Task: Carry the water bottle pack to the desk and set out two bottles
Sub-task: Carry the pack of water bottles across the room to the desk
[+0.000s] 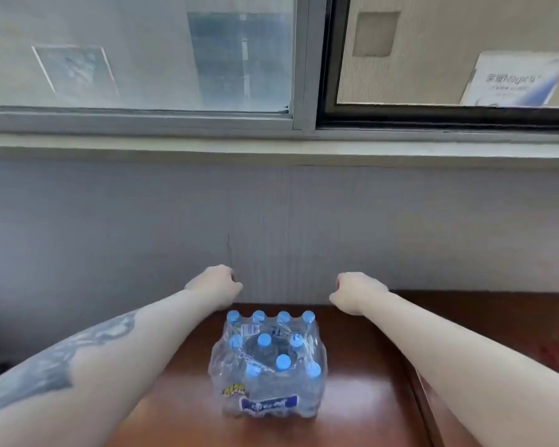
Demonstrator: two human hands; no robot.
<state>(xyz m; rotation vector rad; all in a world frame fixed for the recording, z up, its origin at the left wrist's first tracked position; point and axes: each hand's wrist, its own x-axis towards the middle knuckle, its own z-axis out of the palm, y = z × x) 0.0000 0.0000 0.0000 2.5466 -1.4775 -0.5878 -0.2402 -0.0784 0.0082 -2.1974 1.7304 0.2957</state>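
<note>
A shrink-wrapped water bottle pack (267, 366) with several blue-capped bottles stands on a reddish-brown wooden desk (181, 411), a little way in from the wall. My left hand (218, 287) hovers above and beyond the pack's far left corner, fingers curled shut with nothing in them. My right hand (352, 295) is raised past the pack's far right corner, also curled into a loose fist and holding nothing. Neither hand touches the pack. The wrap looks torn open on top, with loose caps showing in the middle.
A grey wall (110, 227) rises directly behind the desk, topped by a window sill (271, 148) and sliding windows. The desk's right edge (413, 375) drops off beside my right forearm.
</note>
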